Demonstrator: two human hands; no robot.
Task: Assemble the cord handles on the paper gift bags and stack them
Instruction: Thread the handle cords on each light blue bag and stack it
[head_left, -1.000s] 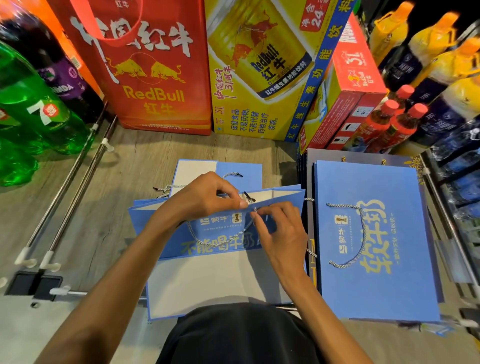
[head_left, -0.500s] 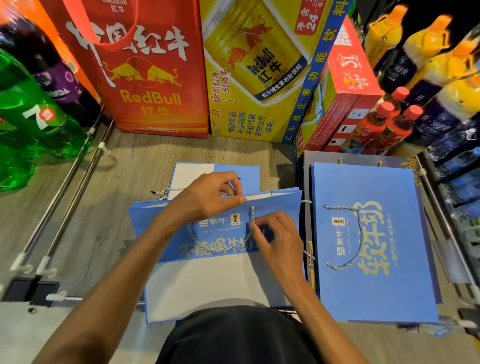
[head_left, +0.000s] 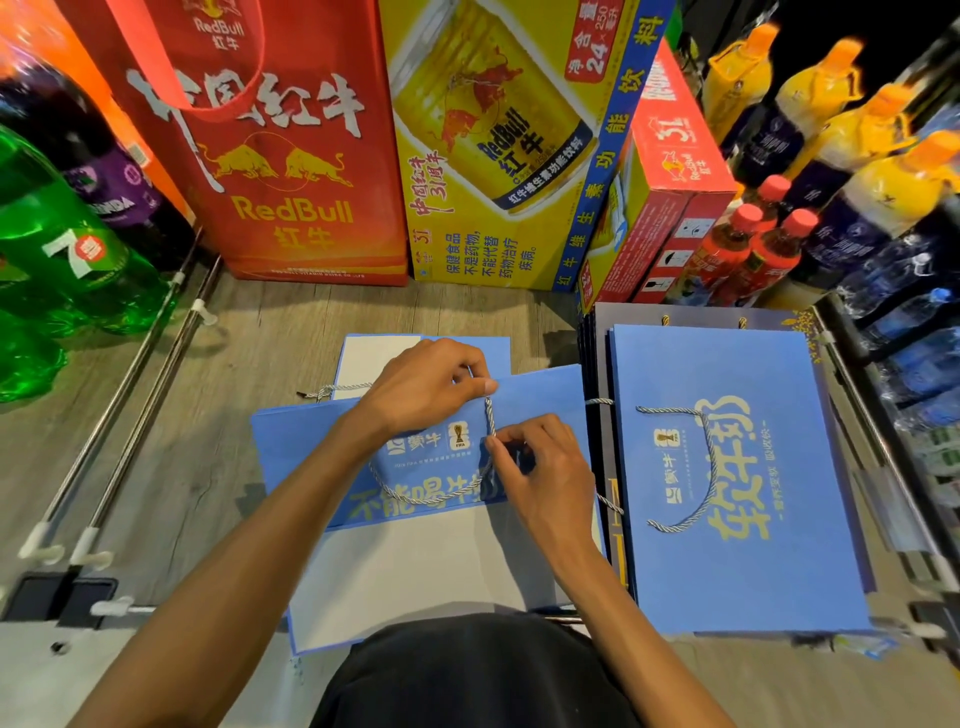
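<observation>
Wood-grain shelving (head_left: 249, 322) in a drinks aisle fills my feed, backed by a red Red Bull gift bag (head_left: 291, 208), a yellow Red Bull carton (head_left: 493, 156), green 7-Up bottles (head_left: 67, 249) at left and orange-capped bottles (head_left: 857, 145) at right. At centre I see a blue paper gift bag (head_left: 291, 441) lying flat on the board, its top edge away from the person. The left hand (head_left: 421, 387) pinches that top edge between thumb and forefinger, where a grey twisted cord handle (head_left: 415, 496) meets the paper. The right hand (head_left: 545, 467), fingers curled, pinches the same cord just below, on the printed face; the rest of the cord loops slack across the lettering. Just beside it on the right I make out a stack of matching blue bags (head_left: 753, 571), the top one face up with its own cord (head_left: 709, 467) lying on it. A further flat bag (head_left: 498, 353) lies beyond the hands.
</observation>
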